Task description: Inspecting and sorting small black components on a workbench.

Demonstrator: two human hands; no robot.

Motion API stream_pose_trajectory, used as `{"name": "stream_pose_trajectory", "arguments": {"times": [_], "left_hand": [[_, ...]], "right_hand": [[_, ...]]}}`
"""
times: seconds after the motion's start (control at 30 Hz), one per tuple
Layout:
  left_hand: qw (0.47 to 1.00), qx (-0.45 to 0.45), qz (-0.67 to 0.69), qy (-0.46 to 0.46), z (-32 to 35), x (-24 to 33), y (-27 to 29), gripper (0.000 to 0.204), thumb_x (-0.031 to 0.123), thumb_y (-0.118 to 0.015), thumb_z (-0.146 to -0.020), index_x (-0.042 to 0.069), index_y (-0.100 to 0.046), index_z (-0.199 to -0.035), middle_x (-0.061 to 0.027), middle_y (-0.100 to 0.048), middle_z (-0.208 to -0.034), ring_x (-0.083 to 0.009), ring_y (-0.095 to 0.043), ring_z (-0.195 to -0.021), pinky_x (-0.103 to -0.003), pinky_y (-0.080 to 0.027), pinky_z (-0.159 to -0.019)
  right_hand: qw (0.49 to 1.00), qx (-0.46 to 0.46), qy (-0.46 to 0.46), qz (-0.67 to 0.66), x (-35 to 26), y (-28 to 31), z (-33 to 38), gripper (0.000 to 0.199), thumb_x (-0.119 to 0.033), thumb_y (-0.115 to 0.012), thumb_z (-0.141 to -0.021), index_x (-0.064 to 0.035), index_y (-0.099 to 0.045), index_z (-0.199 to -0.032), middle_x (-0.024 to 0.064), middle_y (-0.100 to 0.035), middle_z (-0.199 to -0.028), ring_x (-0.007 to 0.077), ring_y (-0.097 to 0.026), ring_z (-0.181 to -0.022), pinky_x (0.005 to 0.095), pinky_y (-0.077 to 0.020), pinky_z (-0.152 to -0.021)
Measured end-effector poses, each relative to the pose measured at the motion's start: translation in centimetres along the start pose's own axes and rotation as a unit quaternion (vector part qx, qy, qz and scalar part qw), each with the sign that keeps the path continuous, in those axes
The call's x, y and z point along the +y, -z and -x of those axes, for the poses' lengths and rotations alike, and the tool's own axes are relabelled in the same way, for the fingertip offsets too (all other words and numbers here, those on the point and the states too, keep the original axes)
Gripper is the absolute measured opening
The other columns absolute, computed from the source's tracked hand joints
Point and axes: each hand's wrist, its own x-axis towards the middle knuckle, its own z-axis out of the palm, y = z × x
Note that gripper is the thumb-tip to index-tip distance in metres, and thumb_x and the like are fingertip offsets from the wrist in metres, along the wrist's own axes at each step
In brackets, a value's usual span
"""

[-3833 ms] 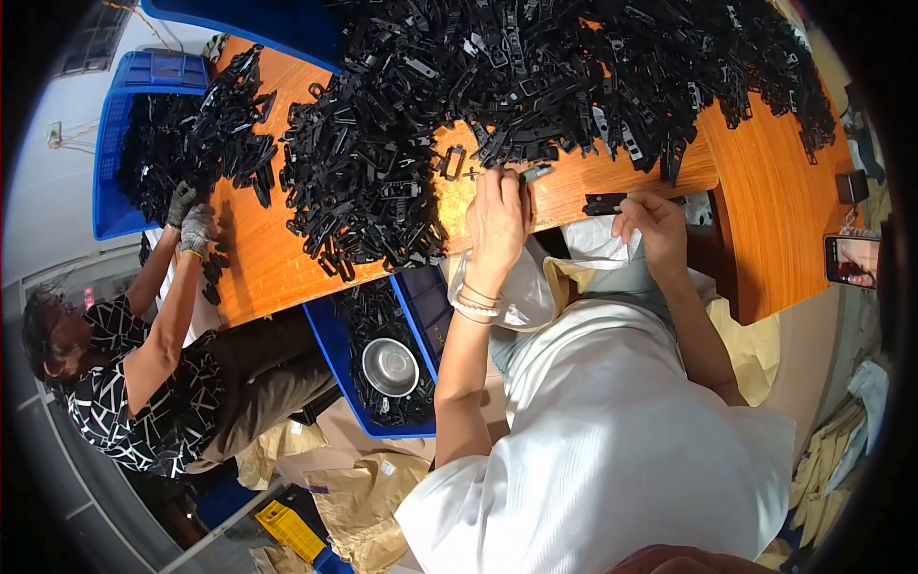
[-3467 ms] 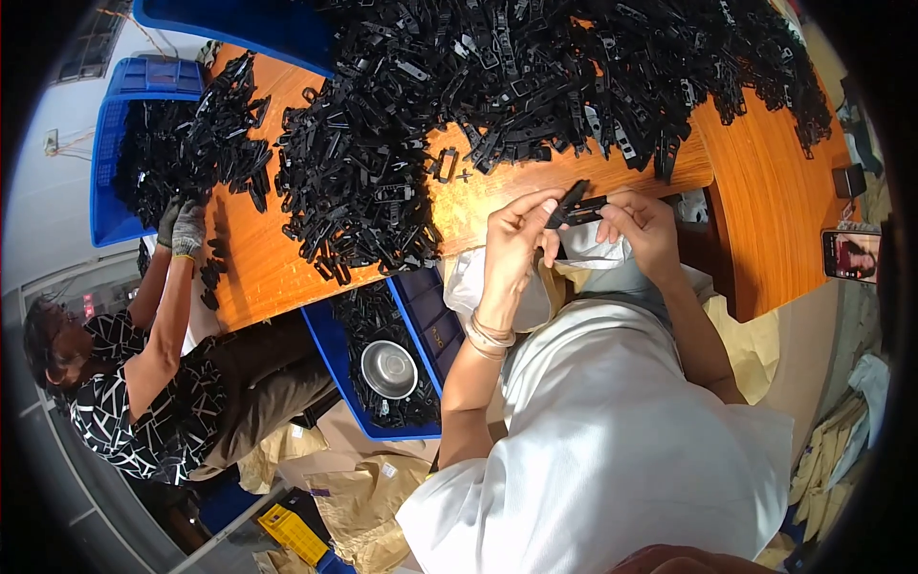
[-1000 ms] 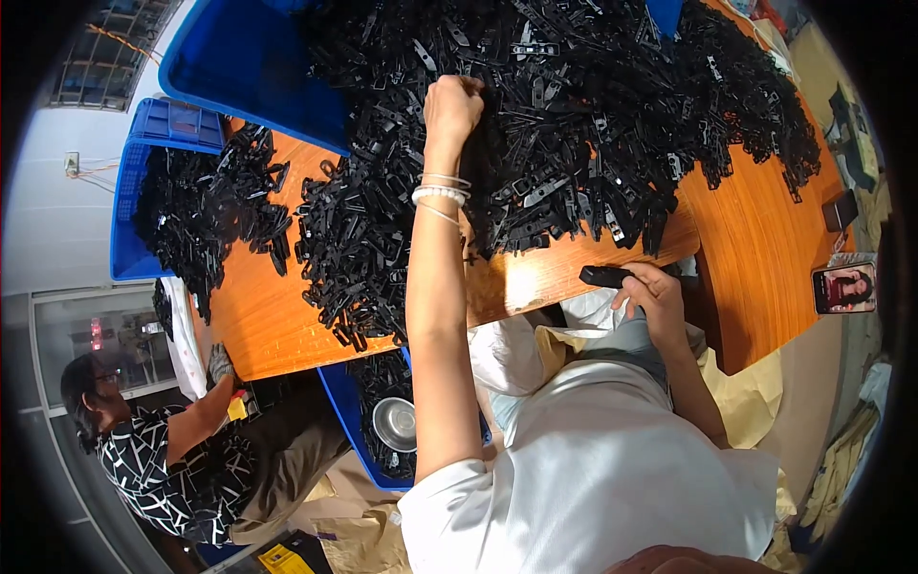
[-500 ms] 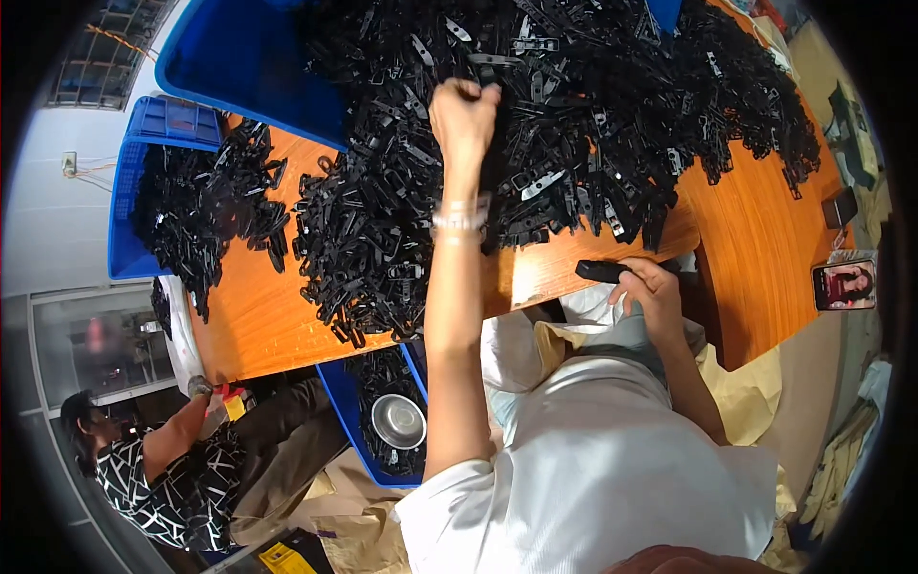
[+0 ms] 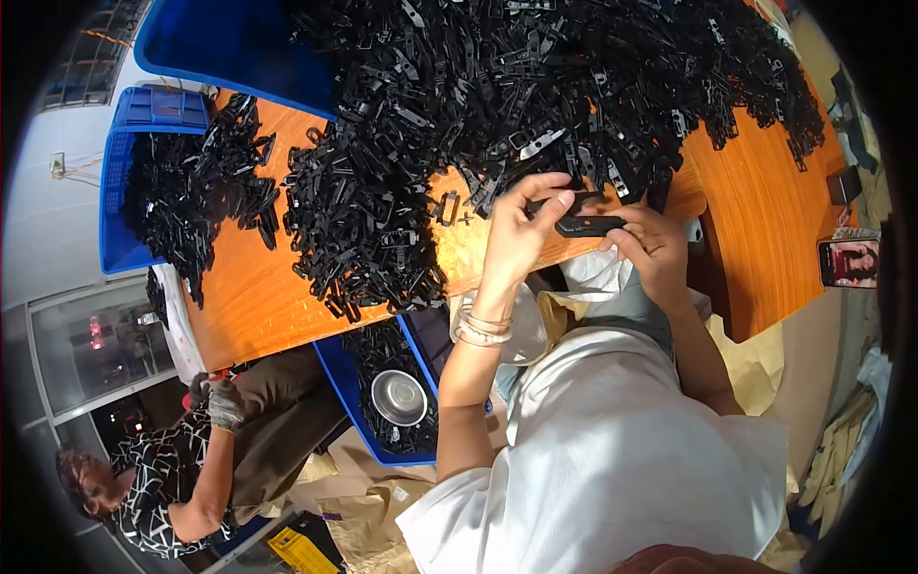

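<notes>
Now held up between both hands: a black plastic part, flat and long, just above the near edge of the worktop. Gripped at its right end by the right hand, fingers curled around it. Pinched at its left end by the left hand, thumb and forefinger closed on it, bangles on the wrist. Just behind the hands, spread over most of the orange worktop, a big pile of the same black parts. Lying loose between pile and hands, a few single pieces. Further left, a second heap, spilling out of a blue crate at the worktop's end. Below the worktop edge, beside the left forearm, a blue tray with more black parts and a small steel bowl. At lower left, another person with a gloved hand, well apart from the part. At far right, a phone with a lit screen.
</notes>
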Motion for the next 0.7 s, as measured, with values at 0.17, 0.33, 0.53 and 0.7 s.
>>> {"name": "stream_pose_trajectory", "arguments": {"times": [0.17,0.33,0.53,0.7], "left_hand": [[0.995,-0.053,-0.085,0.021,1.7,0.4,-0.4,0.027,0.013,-0.051,-0.086,-0.005,-0.054,-0.104,-0.0072,-0.06,-0.086,-0.0116,-0.055,-0.083,-0.025,-0.044,-0.075],[0.947,-0.114,-0.279,-0.115,3.3,0.9,-0.2,0.033,0.011,-0.058,-0.08,-0.007,-0.049,-0.107,-0.0176,-0.06,-0.087,-0.0224,-0.061,-0.083,-0.03,-0.048,-0.068],[0.959,-0.085,-0.244,-0.115,4.1,-0.2,0.0,0.033,0.01,-0.064,-0.073,-0.003,-0.053,-0.102,-0.0191,-0.06,-0.086,-0.0271,-0.062,-0.076,-0.031,-0.047,-0.067],[0.944,-0.099,-0.279,-0.147,4.4,-0.3,0.1,0.033,0.006,-0.062,-0.075,-0.004,-0.053,-0.105,-0.0104,-0.064,-0.085,-0.0153,-0.061,-0.078,-0.025,-0.047,-0.072]], "right_hand": [[0.994,0.022,0.08,0.076,0.7,0.0,0.6,0.02,0.007,-0.051,-0.078,0.0063,-0.054,-0.098,0.0077,-0.06,-0.081,0.0103,-0.058,-0.064,0.0189,-0.0441,-0.056],[0.997,0.004,0.026,0.071,0.9,0.3,1.2,0.025,0.01,-0.052,-0.074,0.0063,-0.054,-0.099,0.0074,-0.059,-0.087,0.0103,-0.058,-0.072,0.0193,-0.0455,-0.06],[0.996,0.001,0.046,0.072,-0.8,-0.7,0.7,0.033,0.008,-0.053,-0.069,0.0027,-0.053,-0.101,0.0085,-0.053,-0.1,0.0122,-0.054,-0.087,0.0224,-0.0415,-0.077],[0.988,-0.005,0.058,0.142,1.2,0.0,1.1,0.031,0.008,-0.052,-0.068,0.0022,-0.054,-0.099,0.006,-0.053,-0.092,0.0109,-0.051,-0.073,0.0216,-0.0402,-0.071]]}}
